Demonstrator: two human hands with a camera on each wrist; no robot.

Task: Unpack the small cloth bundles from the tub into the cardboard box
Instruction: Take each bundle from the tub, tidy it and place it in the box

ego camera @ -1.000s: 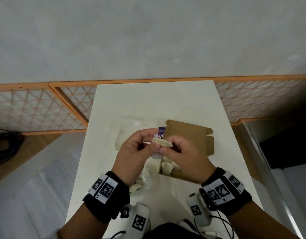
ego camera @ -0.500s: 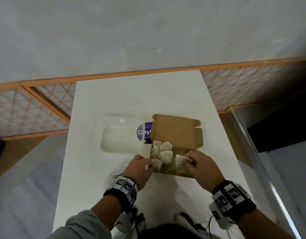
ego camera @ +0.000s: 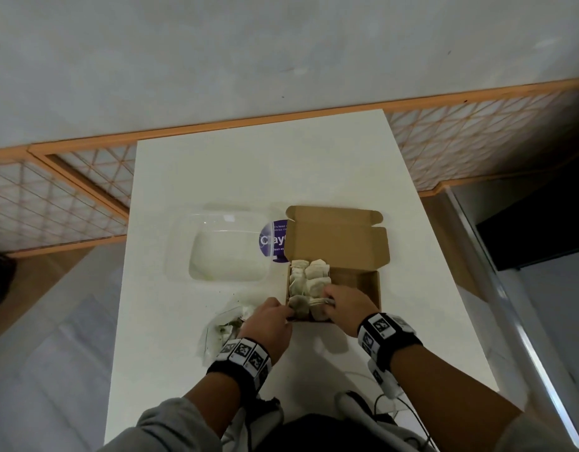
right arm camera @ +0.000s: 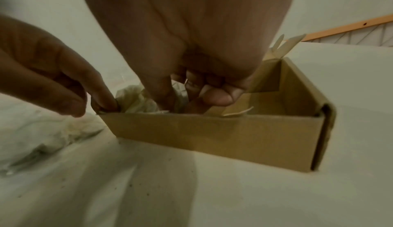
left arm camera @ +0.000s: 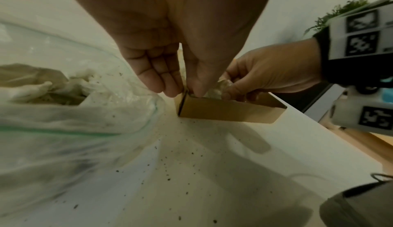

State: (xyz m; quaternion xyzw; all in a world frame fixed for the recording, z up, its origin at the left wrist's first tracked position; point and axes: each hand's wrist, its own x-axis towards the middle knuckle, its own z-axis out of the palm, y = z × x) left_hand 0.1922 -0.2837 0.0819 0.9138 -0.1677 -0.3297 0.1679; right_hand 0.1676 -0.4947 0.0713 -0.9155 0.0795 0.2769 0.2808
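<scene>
Plastic bag (ego camera: 221, 324) at my left on the table (ego camera: 171, 370), clear tub (ego camera: 216, 246) behind it, my left hand (ego camera: 268, 324) pinching the cardboard box (ego camera: 356, 282) corner, cloth bundles (ego camera: 309, 278) packed inside, my right hand (ego camera: 347, 308) fingers curled round one bundle in the box.

right hand (right arm camera: 191, 79) in cardboard box (right arm camera: 212, 134), pinching cloth bundle (right arm camera: 140, 99)

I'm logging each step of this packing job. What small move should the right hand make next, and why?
Probably let go of the cloth bundle and lift out. The right hand already has it down inside the cardboard box, against the near wall beside the other bundles, while the left hand pinches the box's near left corner.
</scene>
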